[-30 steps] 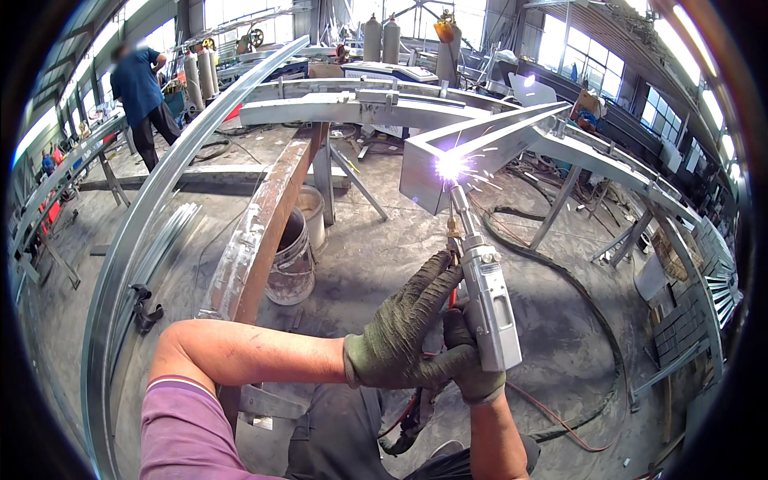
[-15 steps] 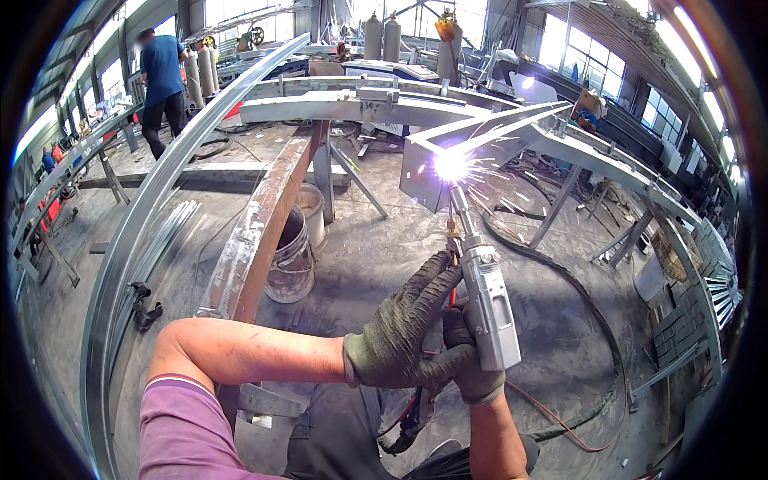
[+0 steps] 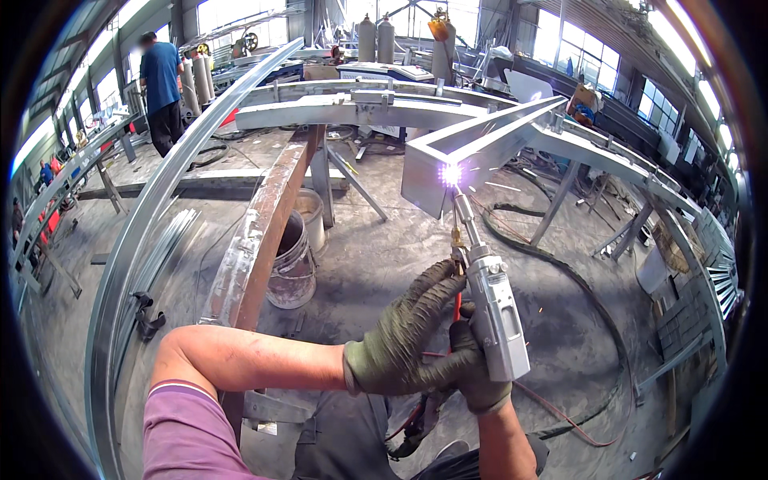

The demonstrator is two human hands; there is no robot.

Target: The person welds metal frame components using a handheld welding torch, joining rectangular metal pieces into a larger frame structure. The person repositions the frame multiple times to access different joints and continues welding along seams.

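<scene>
My right hand [image 3: 478,370], in a dark green work glove, is wrapped round a grey metal handheld welding torch [image 3: 498,316]. My left hand [image 3: 400,332], gloved alike, closes its fingertips on the torch's brass side tube [image 3: 457,234]; the exact grip is partly hidden. The torch's narrow nozzle points up and away from me. At its tip a bright violet-white spot [image 3: 450,174] glows on the corner edge of a silvery metal frame [image 3: 427,182]. A few sparks fly from it. A red hose [image 3: 458,304] runs down beside my fingers.
A rusty brown beam [image 3: 258,232] and a long silver rail [image 3: 152,216] stretch along my left. Buckets [image 3: 291,268] stand under the beam. Dark hose [image 3: 588,292] curves over the floor at right. Gas cylinders [image 3: 385,40] stand at the back; a person [image 3: 162,88] is far left.
The glare at the torch tip has shrunk, with fewer and shorter sparks. The tip sits slightly lower along the frame's corner, and the torch body has shifted a little down and right.
</scene>
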